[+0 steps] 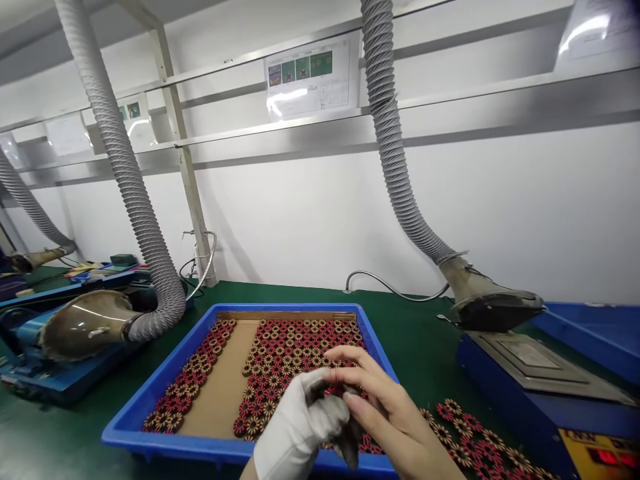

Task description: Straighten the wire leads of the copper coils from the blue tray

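Note:
My left hand (307,421) wears a white glove with greyed fingertips, and its fingers are curled inward. Bare, my right hand (383,407) meets it from the right, with bent fingers against the gloved thumb and fingertips. Whatever lies between them is hidden by the fingers. Both hands are above the near right part of a blue tray (135,400). Inside it, many small ring-shaped parts (295,347), red or tan with a spoked look like wound coils, lie closely packed on brown cardboard (220,393). A strip of bare cardboard separates a narrow left group from the larger right one.
More loose ring-shaped parts (483,443) lie on the green table (417,333) to the right. Beside them stands a blue machine (520,400) with a red display, under a hose hood (487,297). Another hood (85,327) is at left. A second blue tray (595,333) sits far right.

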